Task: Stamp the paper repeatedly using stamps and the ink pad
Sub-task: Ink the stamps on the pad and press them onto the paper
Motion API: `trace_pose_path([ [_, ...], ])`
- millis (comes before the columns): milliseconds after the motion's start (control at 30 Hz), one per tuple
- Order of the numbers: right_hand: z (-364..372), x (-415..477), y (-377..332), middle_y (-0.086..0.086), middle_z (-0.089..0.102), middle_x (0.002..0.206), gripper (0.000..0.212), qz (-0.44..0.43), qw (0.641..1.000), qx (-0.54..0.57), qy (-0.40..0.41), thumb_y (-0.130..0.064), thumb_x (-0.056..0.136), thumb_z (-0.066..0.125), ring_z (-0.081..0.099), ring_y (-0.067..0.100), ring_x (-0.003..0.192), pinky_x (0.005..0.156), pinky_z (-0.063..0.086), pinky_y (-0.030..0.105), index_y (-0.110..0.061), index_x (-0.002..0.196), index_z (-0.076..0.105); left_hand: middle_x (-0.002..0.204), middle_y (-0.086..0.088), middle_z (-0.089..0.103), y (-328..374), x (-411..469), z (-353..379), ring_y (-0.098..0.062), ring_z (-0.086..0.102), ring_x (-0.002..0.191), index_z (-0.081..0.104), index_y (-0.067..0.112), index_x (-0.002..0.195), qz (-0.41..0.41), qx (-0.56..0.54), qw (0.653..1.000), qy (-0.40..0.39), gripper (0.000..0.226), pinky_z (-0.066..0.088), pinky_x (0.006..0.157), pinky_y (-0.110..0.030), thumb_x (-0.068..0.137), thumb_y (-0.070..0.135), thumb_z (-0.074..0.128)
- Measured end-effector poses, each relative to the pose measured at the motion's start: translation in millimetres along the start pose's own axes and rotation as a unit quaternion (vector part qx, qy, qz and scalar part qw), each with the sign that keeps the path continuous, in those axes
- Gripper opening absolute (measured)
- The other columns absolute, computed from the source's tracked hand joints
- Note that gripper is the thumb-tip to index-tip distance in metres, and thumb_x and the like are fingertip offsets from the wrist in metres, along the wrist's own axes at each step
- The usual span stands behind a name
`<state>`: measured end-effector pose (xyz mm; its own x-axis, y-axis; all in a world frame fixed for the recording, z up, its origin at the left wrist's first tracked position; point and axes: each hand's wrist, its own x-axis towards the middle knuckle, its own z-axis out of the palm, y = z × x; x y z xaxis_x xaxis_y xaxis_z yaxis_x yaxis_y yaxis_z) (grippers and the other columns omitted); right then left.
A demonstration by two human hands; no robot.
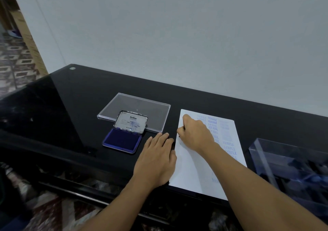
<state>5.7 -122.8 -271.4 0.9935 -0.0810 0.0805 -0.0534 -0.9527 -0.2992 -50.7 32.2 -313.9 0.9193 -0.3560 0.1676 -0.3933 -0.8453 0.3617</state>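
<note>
A white sheet of paper (193, 168) lies on the black table (62, 106), with blue prints such as FRAGILE, AIR MAIL and SAMPLE down its right half. My right hand (194, 134) is curled round a dark stamp (182, 128), almost hidden, and holds it down near the paper's upper left edge. My left hand (157, 158) lies flat with straight fingers on the table, touching the paper's left edge. The ink pad (122, 141) sits open to the left, its blue pad showing and its lid (131, 122) standing up.
A clear plastic lid (142, 110) lies flat behind the ink pad. A clear plastic box (292, 168) holding dark stamps stands at the right. A pale wall runs behind the table. Patterned floor shows at the left and below.
</note>
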Motion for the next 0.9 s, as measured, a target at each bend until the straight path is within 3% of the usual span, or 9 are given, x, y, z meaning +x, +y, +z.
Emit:
trace_pose_path([
  [133, -26.4, 5.1, -1.4, 0.006, 0.055, 0.077, 0.022, 0.006, 1.000, 0.019, -0.022, -0.023, 0.094, 0.050, 0.047, 0.019, 0.063, 0.053, 0.035, 0.032, -0.017, 0.077, 0.038, 0.162, 0.005, 0.023, 0.7, -0.5, -2.2, -0.011, 0.012, 0.150, 0.033, 0.023, 0.151, 0.000, -0.008, 1.000, -0.003, 0.049, 0.004, 0.125, -0.035, 0.104, 0.037, 0.026],
  [333, -79.5, 14.9, -1.2, 0.008, 0.061, 0.079, 0.019, -0.008, 0.999, 0.041, 0.033, -0.027, 0.093, 0.056, 0.052, 0.021, 0.065, 0.059, 0.048, 0.038, -0.013, 0.084, 0.049, 0.162, 0.005, 0.025, 0.3, 0.1, -2.9, -0.011, 0.014, 0.150, 0.035, 0.023, 0.150, -0.001, -0.011, 1.000, 0.001, 0.049, 0.007, 0.124, -0.036, 0.104, 0.037, 0.027],
  [533, -94.2, 12.9, 1.8, 0.006, 0.060, 0.080, 0.017, -0.009, 0.998, 0.040, 0.050, -0.028, 0.095, 0.056, 0.051, 0.018, 0.064, 0.059, 0.044, 0.033, -0.014, 0.086, 0.050, 0.161, 0.006, 0.026, 0.9, -0.2, -2.7, -0.010, 0.015, 0.149, 0.035, 0.023, 0.149, 0.000, -0.016, 1.000, 0.006, 0.048, 0.007, 0.124, -0.035, 0.104, 0.037, 0.027],
  [900, -100.4, -5.9, -0.7, 0.005, 0.061, 0.083, 0.018, -0.008, 0.997, 0.050, 0.060, -0.028, 0.093, 0.061, 0.057, 0.019, 0.070, 0.066, 0.054, 0.037, -0.017, 0.098, 0.048, 0.159, 0.005, 0.030, -0.7, 0.3, -2.0, -0.010, 0.019, 0.148, 0.039, 0.022, 0.147, 0.006, -0.032, 0.999, 0.023, 0.047, 0.009, 0.124, -0.035, 0.103, 0.037, 0.032],
])
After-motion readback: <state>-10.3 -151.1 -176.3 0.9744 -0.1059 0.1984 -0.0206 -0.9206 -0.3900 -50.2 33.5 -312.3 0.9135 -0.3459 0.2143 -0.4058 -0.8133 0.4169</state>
